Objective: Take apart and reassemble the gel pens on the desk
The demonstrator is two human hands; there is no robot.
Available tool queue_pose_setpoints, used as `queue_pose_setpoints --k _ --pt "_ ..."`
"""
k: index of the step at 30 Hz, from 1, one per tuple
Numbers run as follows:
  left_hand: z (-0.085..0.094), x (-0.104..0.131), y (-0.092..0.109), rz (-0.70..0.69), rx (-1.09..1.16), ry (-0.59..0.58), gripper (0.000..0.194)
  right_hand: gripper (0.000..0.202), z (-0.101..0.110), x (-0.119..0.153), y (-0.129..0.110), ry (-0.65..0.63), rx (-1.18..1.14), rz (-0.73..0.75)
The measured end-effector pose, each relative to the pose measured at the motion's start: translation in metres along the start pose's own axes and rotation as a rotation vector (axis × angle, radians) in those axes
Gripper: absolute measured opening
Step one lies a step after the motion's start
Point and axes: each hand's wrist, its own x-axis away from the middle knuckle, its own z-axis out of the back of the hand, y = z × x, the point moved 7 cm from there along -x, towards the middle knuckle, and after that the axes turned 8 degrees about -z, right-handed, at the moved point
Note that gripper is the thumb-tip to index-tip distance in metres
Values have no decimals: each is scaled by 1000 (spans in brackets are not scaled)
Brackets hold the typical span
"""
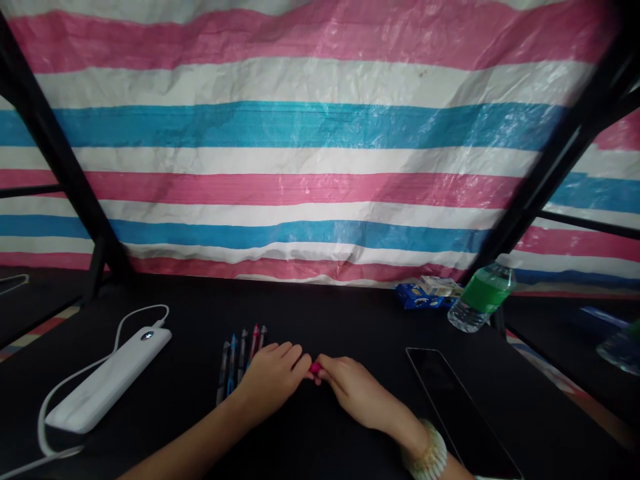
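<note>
Between my two hands, over the front middle of the black table [320, 313], is a small bright pink object [315, 368]. Mostly covered by fingers, it does not show its kind. My left hand [275, 373] is closed around its left side, knuckles up. From the right, my right hand [353, 387] pinches it with thumb and fingers; a pale, beaded-looking band [429, 453] circles that wrist. Just left of my left hand lies a row of several pens [233, 363] with dark, blue and red parts. Their lower ends are partly hidden behind that hand.
At the left rests a white power bank [110, 383] with a white cable [117, 333]. A black phone [460, 407] lies at the right. Behind it are a tilted water bottle [483, 297] and small blue boxes [420, 297]. A striped plastic sheet [300, 187] hangs behind, between black frame posts [65, 153].
</note>
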Motion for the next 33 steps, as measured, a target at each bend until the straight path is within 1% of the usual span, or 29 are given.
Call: queue_pose_setpoints --k 5,8,11,15,17,19,22,24,27,31,33 --pt "-18 3 -2 147 121 -257 21 20 -1 -3 -3 85 307 -5" --pt "-20 6 -4 208 181 -325 25 19 -2 -4 -7 132 388 33" --pt "-20 7 -6 237 254 -340 30 17 -3 -5 -10 186 447 70" --pt "-15 7 -13 287 296 -260 26 17 1 -7 -10 293 457 104" --pt "-13 6 -15 292 323 -214 25 19 6 -5 -11 356 445 118" --pt "-12 7 -16 276 332 -167 24 20 11 -3 -10 392 383 119" --pt "-7 8 -21 242 259 -58 20 20 18 -3 -3 363 147 58" --pt "-4 10 -25 219 196 -4 28 30 20 -5 6 328 -35 -14" --pt "-4 11 -29 188 125 24 36 45 20 -10 19 290 -258 -93" --pt "-2 13 -27 130 107 95 33 40 13 -16 34 242 -510 -187" --pt "-2 13 -25 118 114 118 33 36 12 -16 37 256 -562 -217"
